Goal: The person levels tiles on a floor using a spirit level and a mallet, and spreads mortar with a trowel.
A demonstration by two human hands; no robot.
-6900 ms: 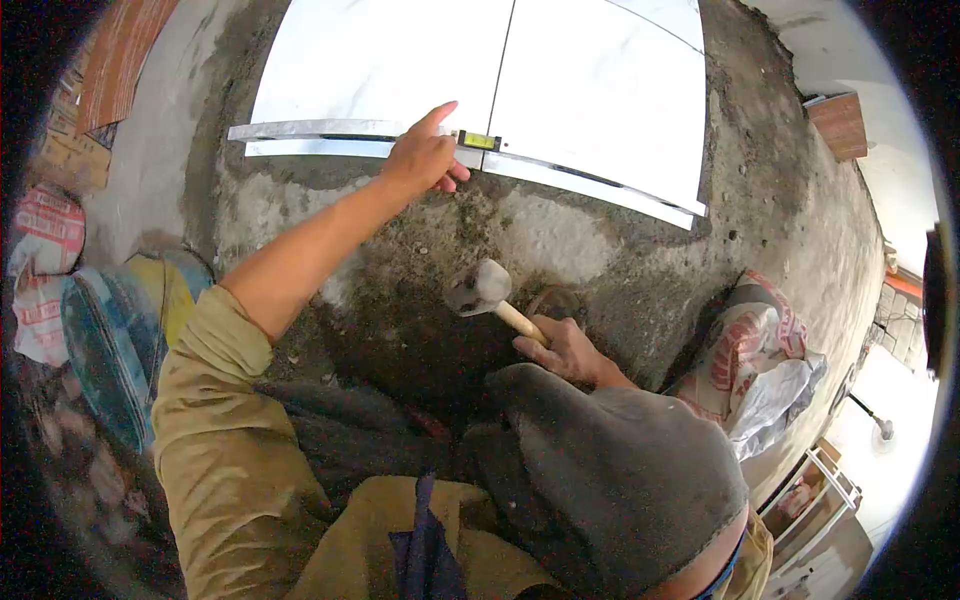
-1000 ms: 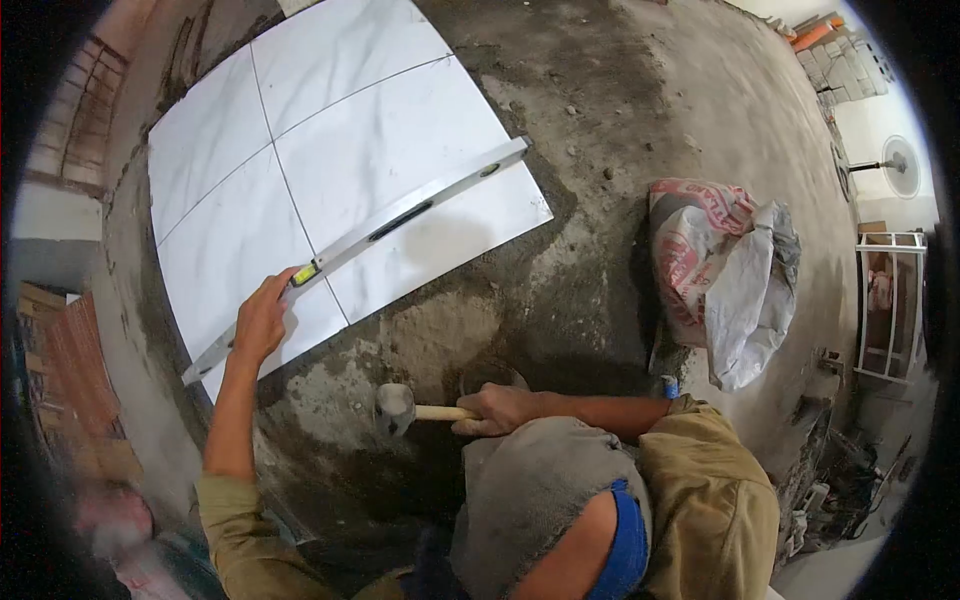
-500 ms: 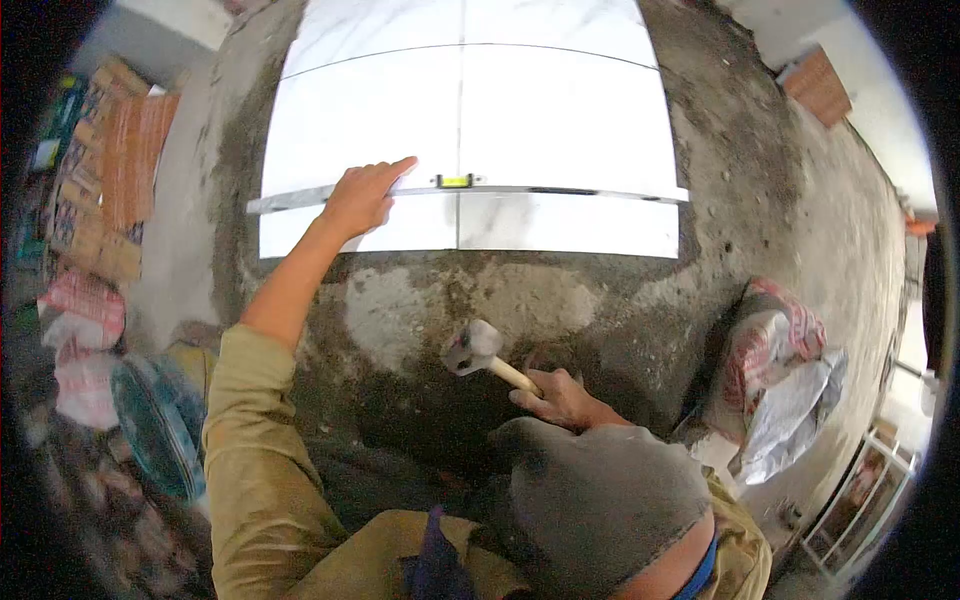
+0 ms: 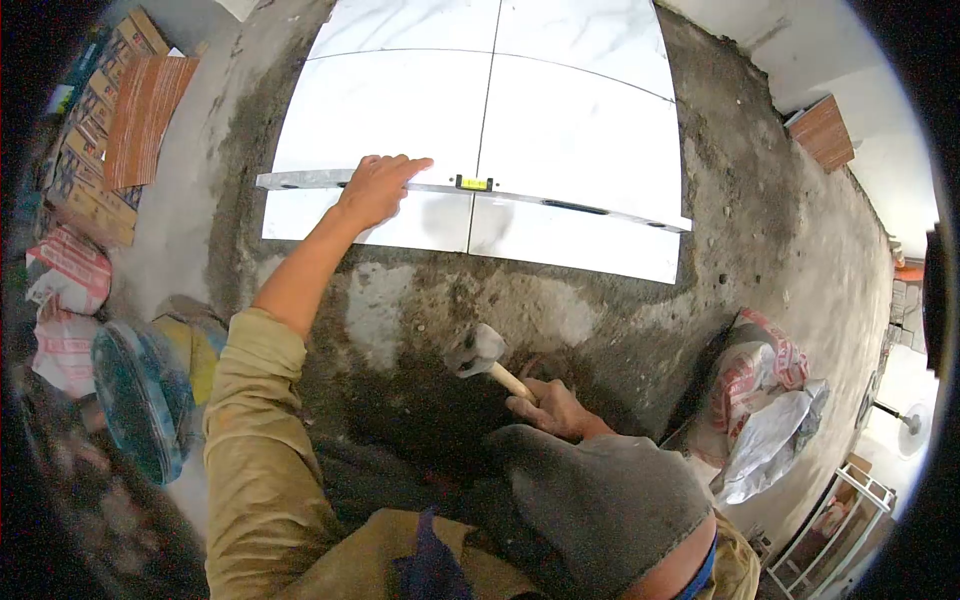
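A long metal spirit level [image 4: 625,216] with a yellow-green vial lies across the white marbled tiles [image 4: 580,130]. My left hand [image 4: 378,190] rests on the left part of this level, its fingers reaching over the bar and pointing right. My right hand [image 4: 553,408] is closed round the wooden handle of a mallet [image 4: 476,350], in front of my knee. The mallet's pale head hangs over the dark rough floor, apart from the tiles.
Right of me sits a red and white sack [image 4: 745,390]. At the left are stacked cardboard boxes [image 4: 88,190], a wood-patterned panel [image 4: 150,115], more sacks [image 4: 68,345] and a teal round container [image 4: 140,400]. A white metal frame [image 4: 830,520] stands at the lower right.
The view has turned a little, so the tiles and level look tilted down to the right. Both hands keep their places on the level and the mallet.
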